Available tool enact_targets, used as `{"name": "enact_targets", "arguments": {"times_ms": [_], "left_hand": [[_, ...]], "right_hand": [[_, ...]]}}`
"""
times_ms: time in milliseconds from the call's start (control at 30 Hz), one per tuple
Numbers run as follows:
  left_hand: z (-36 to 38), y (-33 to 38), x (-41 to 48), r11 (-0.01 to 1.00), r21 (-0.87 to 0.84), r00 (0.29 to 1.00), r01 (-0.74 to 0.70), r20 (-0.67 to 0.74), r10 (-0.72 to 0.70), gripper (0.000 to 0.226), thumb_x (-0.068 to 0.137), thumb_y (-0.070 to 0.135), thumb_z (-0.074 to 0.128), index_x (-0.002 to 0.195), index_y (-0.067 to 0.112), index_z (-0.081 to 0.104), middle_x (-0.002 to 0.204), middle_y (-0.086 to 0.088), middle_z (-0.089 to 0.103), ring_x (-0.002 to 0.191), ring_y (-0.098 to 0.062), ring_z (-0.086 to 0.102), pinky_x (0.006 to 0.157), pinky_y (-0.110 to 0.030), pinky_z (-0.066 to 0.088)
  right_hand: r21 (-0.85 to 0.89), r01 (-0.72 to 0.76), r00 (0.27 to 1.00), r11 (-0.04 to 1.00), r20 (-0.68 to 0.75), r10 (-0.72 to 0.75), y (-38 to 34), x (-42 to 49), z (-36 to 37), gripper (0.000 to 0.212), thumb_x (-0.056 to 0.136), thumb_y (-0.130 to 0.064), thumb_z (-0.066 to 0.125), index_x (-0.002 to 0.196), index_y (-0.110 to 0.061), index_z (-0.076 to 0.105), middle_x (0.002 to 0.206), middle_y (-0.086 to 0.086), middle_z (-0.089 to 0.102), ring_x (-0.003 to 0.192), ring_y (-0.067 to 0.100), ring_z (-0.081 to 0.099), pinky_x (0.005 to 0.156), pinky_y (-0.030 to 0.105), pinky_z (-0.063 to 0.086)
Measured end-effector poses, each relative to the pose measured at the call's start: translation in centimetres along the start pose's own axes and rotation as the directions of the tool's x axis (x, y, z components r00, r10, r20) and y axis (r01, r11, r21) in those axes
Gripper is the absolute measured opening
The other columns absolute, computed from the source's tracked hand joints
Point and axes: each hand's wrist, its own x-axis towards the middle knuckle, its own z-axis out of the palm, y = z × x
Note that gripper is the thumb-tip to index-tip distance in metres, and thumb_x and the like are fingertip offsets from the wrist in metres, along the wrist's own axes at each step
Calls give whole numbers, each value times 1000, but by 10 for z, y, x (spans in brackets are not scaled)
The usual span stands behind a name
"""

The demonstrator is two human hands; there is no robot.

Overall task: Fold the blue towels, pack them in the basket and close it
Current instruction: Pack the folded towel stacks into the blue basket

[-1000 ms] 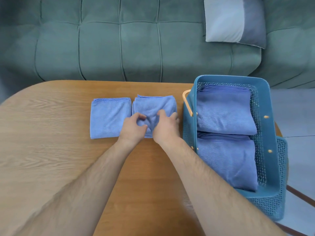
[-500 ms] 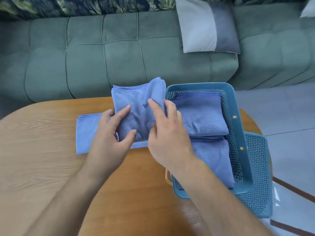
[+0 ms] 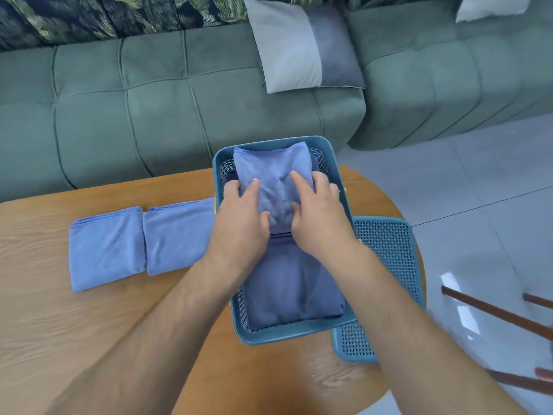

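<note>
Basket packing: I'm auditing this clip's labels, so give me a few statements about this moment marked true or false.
1. The left hand and right hand both grip a light blue towel over the basket's far half. True.
2. The basket holds nothing else. False: a darker towel lies in its near half.
3. Two folded towels lie on the table left of the basket. True.
4. The lid is shut on the basket. False: the lid lies off it, at its right.

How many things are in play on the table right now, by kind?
Light blue towels: 3
Dark blue towels, in the basket: 2
Basket: 1
Perforated lid: 1
Total: 7
</note>
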Motion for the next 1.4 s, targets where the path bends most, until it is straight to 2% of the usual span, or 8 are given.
{"name": "enact_targets", "arguments": {"times_ms": [100,267,367,500,867,1033,1200,1400], "left_hand": [[11,-3,3,970,230,991,-83,-82,104,66,86,10,73,145,0,45,159,-25,25,134,-44,41,108,-47,37],[12,2,19,786,544,951,-294,83,298,86,67,5,83,141,-13,43,145,-40,39,135,-53,42,113,-52,32],[11,4,36,754,595,959,-278,216,183,84,99,39,57,155,-5,11,162,-26,15,151,-38,16,123,-38,12],[17,-4,50,827,521,952,-210,303,51,100,89,53,64,158,5,8,164,-17,12,150,-29,21,117,-33,27],[45,-2,54,719,679,967,-150,251,-35,66,103,26,35,157,1,8,163,-25,11,149,-36,21,122,-42,20],[17,-3,46,735,629,961,-253,253,115,74,98,43,49,157,10,18,162,-14,23,145,-25,33,121,-40,15],[-20,-33,5,908,304,946,-287,-62,319,52,97,28,57,144,8,49,154,-9,44,140,-24,43,121,-45,19],[-49,-136,-34,978,188,980,-87,-162,118,50,98,28,60,142,6,51,151,-11,46,140,-26,42,120,-49,24]], "right_hand": [[-237,31,994,971,-93,-54,-2,3,5,72,91,-19,57,156,-16,27,167,14,1,150,37,16,120,44,19],[-222,238,966,945,-49,-255,-5,19,32,69,97,-29,52,160,-21,23,167,20,7,155,38,2,126,49,9],[-185,220,976,958,41,-216,7,31,46,58,108,-42,25,162,-25,10,168,14,-4,155,33,-7,126,45,-1],[-169,213,977,962,47,-208,16,35,60,63,101,-47,5,161,-28,7,168,12,-7,155,32,-9,126,45,-2],[-250,218,966,943,195,-171,11,41,62,59,108,-45,10,160,-28,-9,165,12,-25,151,31,-25,124,47,-11],[-170,226,971,959,123,-207,6,34,36,58,107,-46,18,161,-24,18,169,14,5,156,33,1,126,44,4],[-111,295,919,949,-240,-314,-34,0,13,49,100,-31,38,142,-13,55,145,18,53,137,36,48,104,47,44],[-96,436,856,895,-262,-445,-125,-18,36,42,98,-25,55,137,-10,58,137,16,58,121,34,56,90,45,51]]}}
